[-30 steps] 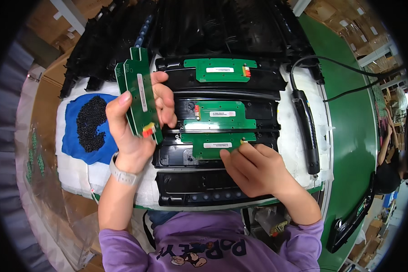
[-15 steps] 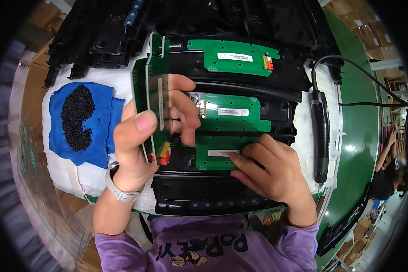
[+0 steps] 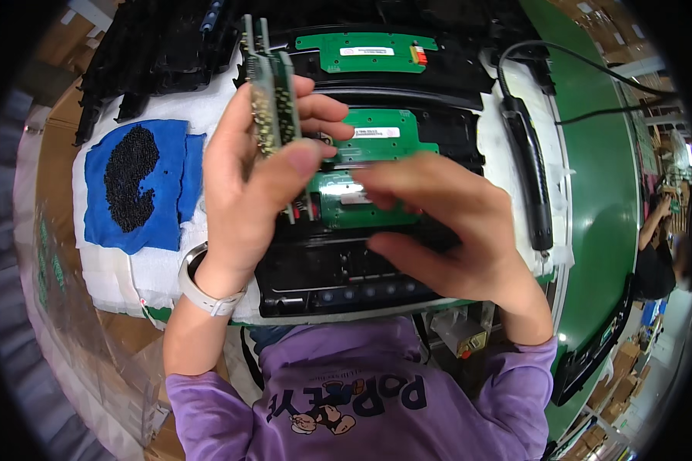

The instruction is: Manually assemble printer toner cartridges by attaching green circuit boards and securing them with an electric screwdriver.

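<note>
My left hand (image 3: pixel 238 177) grips a pair of green circuit boards (image 3: pixel 273 104), held upright on edge with solder points along them. Red connectors show at their lower ends. My right hand (image 3: pixel 465 211), blurred by motion, hovers with thumb and fingers apart over the nearest green circuit board (image 3: pixel 334 211), and nothing shows in it. That board lies in a black plastic panel and is partly covered by my fingers. Farther off, a middle circuit board (image 3: pixel 388 119) and a far circuit board (image 3: pixel 327 52) rest on similar black panels, each with a white label.
Small black screws or pellets (image 3: pixel 127 184) are heaped on a blue cloth (image 3: pixel 177 180) at the left. A corded black electric screwdriver (image 3: pixel 529 169) lies at the right on white padding. A black panel with round buttons (image 3: pixel 350 296) sits at the near edge. Another person (image 3: pixel 653 261) is at far right.
My right hand has lifted off the nearest board and opened. My left hand has tilted and turned the held boards edge-on. The view has shifted, so the bench sits higher.
</note>
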`<state>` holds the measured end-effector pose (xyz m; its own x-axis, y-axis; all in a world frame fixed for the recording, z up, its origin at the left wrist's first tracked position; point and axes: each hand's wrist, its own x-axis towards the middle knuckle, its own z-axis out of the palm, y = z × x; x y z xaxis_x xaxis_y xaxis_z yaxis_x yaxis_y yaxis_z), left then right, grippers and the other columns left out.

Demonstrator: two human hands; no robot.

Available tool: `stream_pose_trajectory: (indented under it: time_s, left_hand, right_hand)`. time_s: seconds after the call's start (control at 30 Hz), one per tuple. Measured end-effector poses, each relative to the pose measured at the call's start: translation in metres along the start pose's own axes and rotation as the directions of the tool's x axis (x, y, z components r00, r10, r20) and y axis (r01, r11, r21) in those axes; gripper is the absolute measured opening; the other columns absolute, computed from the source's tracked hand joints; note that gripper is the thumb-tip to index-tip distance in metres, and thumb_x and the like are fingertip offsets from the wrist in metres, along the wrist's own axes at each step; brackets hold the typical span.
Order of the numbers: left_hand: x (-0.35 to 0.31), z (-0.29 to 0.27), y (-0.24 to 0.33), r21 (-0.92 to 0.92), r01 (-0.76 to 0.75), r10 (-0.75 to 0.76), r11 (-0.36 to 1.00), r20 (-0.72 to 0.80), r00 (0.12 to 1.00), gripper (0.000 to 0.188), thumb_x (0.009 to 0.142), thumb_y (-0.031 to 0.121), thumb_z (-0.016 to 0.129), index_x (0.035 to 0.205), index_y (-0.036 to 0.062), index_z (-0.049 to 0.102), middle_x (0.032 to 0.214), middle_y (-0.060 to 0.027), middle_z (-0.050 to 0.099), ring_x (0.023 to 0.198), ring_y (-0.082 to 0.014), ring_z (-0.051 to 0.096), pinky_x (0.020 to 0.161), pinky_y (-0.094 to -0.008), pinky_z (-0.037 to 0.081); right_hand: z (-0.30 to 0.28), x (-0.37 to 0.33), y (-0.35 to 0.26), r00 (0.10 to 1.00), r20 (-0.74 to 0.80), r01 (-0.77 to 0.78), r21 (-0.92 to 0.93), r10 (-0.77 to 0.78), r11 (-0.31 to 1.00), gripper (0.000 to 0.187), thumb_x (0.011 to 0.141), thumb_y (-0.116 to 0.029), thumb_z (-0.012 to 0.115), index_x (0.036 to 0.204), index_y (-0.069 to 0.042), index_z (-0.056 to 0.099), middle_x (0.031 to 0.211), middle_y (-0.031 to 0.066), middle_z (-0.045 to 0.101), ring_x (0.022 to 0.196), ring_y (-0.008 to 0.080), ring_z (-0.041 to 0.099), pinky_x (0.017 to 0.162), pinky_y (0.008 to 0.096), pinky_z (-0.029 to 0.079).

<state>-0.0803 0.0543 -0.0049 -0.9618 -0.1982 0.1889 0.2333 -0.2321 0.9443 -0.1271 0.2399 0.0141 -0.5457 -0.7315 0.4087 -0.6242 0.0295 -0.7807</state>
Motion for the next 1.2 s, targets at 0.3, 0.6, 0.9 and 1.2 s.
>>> stream_pose_trajectory:
  time_s: [0.3,0.6,0.9,1.2]
  left_hand:
    - [-0.016,0.004,0.023,-0.262,0.296,-0.202,0.919,0.330,0.922,0.048,0.084,0.028,0.051,0.120,-0.0038,0.046,0.111,-0.0126,0.057,0.103,-0.0181,0.056,0.090,-0.0304,0.044]
    - [-0.018,-0.002,0.009,-0.484,0.474,-0.257,0.736,0.448,0.856,0.041,0.087,0.031,0.048,0.105,-0.0041,0.057,0.101,-0.0146,0.062,0.093,-0.0200,0.061,0.085,-0.0365,0.050]
    - [-0.013,0.001,0.010,-0.293,0.266,-0.252,0.918,0.086,0.964,0.057,0.091,0.039,0.037,0.117,-0.0120,0.043,0.116,-0.0282,0.053,0.109,-0.0325,0.054,0.093,-0.0363,0.044]
    - [-0.016,0.005,-0.016,-0.220,0.265,-0.229,0.939,0.174,0.958,0.056,0.090,0.040,0.039,0.115,-0.0093,0.046,0.113,-0.0258,0.055,0.106,-0.0291,0.056,0.091,-0.0351,0.045]
  right_hand:
    - [0.010,0.023,0.004,0.887,-0.050,0.373,-0.507,-0.459,0.777,0.056,0.060,0.002,0.074,0.112,-0.009,0.059,0.113,0.0137,0.048,0.085,0.0229,0.058,0.065,0.0287,0.050]
    - [0.002,0.026,-0.001,0.674,-0.041,0.492,-0.720,-0.738,0.490,0.032,0.056,-0.011,0.073,0.087,-0.004,0.065,0.095,0.0119,0.060,0.082,0.0264,0.061,0.065,0.0307,0.051]
    - [-0.017,-0.033,-0.040,0.999,-0.039,-0.024,-0.305,0.012,0.952,0.012,0.071,-0.005,0.069,0.078,0.003,0.065,0.069,0.0113,0.062,0.067,0.0246,0.060,0.067,0.0310,0.046]
    - [0.002,-0.055,-0.004,0.965,0.167,-0.161,-0.237,0.203,0.958,0.009,0.078,-0.011,0.063,0.081,-0.002,0.064,0.067,0.0071,0.061,0.062,0.0221,0.058,0.067,0.0300,0.042]
